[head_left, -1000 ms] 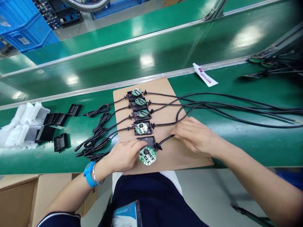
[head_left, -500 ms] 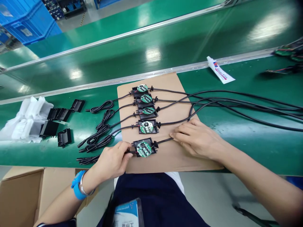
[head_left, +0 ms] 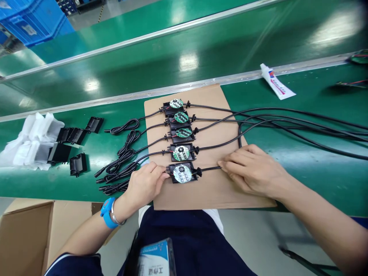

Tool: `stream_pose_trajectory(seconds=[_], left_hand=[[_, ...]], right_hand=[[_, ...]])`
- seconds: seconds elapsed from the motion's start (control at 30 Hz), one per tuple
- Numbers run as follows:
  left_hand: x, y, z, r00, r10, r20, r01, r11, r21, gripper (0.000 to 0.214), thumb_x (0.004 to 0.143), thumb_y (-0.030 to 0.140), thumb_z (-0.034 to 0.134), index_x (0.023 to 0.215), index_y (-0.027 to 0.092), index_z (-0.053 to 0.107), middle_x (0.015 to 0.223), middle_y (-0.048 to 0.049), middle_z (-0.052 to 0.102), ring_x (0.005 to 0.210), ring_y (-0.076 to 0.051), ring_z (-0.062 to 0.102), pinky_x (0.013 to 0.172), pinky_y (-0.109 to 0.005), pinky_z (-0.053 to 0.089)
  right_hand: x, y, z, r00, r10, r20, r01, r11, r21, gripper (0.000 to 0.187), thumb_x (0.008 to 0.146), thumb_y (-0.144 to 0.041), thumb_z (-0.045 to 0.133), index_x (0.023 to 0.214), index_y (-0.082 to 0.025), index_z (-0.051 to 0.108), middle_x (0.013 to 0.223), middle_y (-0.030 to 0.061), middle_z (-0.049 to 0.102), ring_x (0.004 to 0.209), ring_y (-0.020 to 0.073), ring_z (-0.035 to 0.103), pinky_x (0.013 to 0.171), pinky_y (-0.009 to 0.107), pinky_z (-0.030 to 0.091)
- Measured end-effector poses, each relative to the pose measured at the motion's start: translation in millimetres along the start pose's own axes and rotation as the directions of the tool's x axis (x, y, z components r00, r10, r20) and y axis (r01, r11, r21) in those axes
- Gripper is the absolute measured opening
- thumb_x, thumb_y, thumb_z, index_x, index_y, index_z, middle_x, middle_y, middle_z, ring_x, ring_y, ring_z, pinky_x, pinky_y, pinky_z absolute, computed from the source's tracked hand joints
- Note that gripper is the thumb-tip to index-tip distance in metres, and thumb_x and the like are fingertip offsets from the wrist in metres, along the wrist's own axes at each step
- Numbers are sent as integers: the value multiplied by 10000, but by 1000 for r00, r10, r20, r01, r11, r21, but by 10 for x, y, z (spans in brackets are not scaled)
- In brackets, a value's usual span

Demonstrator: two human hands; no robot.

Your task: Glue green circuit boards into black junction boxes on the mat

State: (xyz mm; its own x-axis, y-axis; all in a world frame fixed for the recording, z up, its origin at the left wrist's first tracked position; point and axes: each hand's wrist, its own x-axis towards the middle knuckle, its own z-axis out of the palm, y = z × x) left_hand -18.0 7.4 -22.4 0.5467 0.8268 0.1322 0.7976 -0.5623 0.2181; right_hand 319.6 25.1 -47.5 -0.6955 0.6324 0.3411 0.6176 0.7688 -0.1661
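Several black plastic housings with round green circuit boards lie in a column on a cardboard sheet (head_left: 201, 195). The nearest circuit board (head_left: 182, 173) rests in its open housing (head_left: 176, 167), with a cable leaving on either side. At the housing's left end, my left hand (head_left: 148, 182) pinches the short cable, which its fingers mostly hide. My right hand (head_left: 248, 168) is closed on the black cable (head_left: 211, 168) to the right of that housing. Just behind it sits another circuit board (head_left: 181, 153) in a housing. Coiled cable ends (head_left: 115, 188) lie left of the cardboard.
Loose black covers (head_left: 78, 165) and white wrapped packs (head_left: 34, 149) are on the left of the green bench. A white tube (head_left: 277, 82) lies at the back right. Long cables (head_left: 301, 115) run off to the right. Below the bench's left edge stands a cardboard box (head_left: 66, 218).
Both hands have shifted right and slightly away from me with the nearest housing, which now sits closer to the one behind it. The view has moved slightly.
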Motion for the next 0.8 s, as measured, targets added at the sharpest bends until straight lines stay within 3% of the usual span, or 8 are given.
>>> stream_pose_trajectory(seconds=[0.07, 0.2, 0.47, 0.67, 0.8], left_hand=[[43, 7, 15, 999, -28, 25, 28, 1000, -1, 226, 1015, 328, 480, 1019, 193, 661, 912, -44, 706, 830, -166, 686, 589, -247, 513], [76, 18, 8, 998, -31, -49, 26, 996, -90, 209, 1011, 340, 499, 1012, 197, 651, 928, -37, 720, 814, -147, 690, 628, -235, 526], [84, 86, -1, 990, 42, -133, -70, 975, -209, 197, 1011, 309, 480, 1055, 195, 634, 885, -36, 719, 744, -138, 675, 615, -237, 521], [152, 97, 59, 996, -52, 70, 59, 992, -111, 201, 1007, 340, 489, 968, 190, 617, 902, -34, 715, 764, -169, 689, 596, -273, 501], [183, 61, 14, 999, -16, 30, 18, 997, -71, 237, 1007, 372, 484, 979, 179, 619, 919, -65, 691, 850, -226, 651, 742, -362, 519]], right_hand=[[-3, -3, -4, 1000, 11, 8, -11, 1000, -21, 149, 905, -108, 516, 833, -210, 598, 780, 38, 646, 683, 183, 538, 712, 379, 380], [-48, 19, -25, 999, 15, -51, -14, 1000, 3, 119, 902, -101, 535, 868, -200, 593, 805, 53, 656, 706, 192, 556, 706, 391, 421], [-167, 56, 2, 974, 97, -207, -88, 995, 50, 216, 856, -98, 585, 992, -265, 570, 808, 46, 653, 715, 219, 589, 678, 401, 466], [-153, 36, 19, 995, 87, -41, -90, 993, -80, 139, 873, -135, 553, 779, -237, 551, 717, 38, 622, 662, 205, 562, 688, 408, 417], [-47, -17, -70, 995, 99, -15, -99, 994, -35, 67, 862, -188, 542, 852, -236, 588, 816, 72, 667, 743, 237, 571, 733, 431, 401]])
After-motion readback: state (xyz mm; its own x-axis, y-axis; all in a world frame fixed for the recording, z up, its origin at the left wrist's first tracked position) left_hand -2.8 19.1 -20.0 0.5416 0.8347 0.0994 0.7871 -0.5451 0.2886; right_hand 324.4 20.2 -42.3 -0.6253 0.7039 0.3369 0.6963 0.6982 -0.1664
